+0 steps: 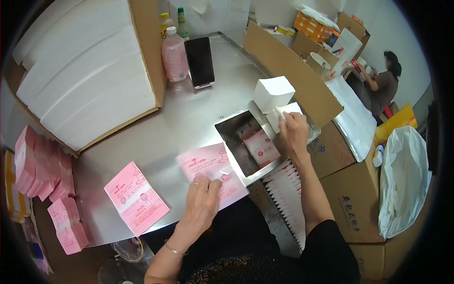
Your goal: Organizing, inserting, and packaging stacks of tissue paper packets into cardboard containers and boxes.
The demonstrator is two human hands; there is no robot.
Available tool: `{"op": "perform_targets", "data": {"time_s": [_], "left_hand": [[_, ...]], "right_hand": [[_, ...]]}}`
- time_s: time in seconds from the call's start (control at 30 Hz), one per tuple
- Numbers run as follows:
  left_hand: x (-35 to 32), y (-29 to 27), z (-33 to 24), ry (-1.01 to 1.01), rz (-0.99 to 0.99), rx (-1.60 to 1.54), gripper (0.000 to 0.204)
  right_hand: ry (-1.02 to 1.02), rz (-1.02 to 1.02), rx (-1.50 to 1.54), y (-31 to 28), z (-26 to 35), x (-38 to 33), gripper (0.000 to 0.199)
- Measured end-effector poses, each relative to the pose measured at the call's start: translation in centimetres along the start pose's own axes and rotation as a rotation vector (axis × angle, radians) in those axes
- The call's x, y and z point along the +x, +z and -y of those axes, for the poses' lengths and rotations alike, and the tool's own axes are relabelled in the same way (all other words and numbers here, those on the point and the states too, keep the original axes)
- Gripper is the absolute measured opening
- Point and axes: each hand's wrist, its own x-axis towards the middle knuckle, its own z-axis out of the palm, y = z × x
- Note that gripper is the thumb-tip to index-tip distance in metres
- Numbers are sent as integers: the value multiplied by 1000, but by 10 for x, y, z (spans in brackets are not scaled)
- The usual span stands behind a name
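My left hand [202,201] has its fingers bent and pressed together on a pink printed sheet [208,163], close to the table's front edge. The sheet lies beside a rectangular opening [230,137] in the metal tabletop. Down in that opening rests a pink printed packet [262,147]. To the right of the opening, my right hand [294,135] grips the top of a small stack of white folded tissues [275,119]; its fingertips are partly hidden. Just behind stands a taller white stack [274,93]. A pile of pink printed sheets [132,187] lies on the left.
Bundles of pink sheets [40,163] stand at the far left. A large carton of white stacks [90,71] sits behind them. A phone [199,61] on a stand and a pink bottle [175,57] are at the back. Cartons [357,208] stand right; a person [385,85] sits beyond.
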Motion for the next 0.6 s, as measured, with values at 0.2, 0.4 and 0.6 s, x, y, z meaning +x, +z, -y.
{"op": "perform_targets", "data": {"time_s": [0.2,0.4,0.6], "left_hand": [[6,8,10,-39,-102,-52,16],[7,10,9,-42,-71,-109,17],[-3,0,23,-42,-66,-50,56]], "right_hand": [[31,75,7,-2,-1,4,23],[-2,-20,-1,-2,-1,3,28],[-765,297,553,-48,145,-47,38]]}}
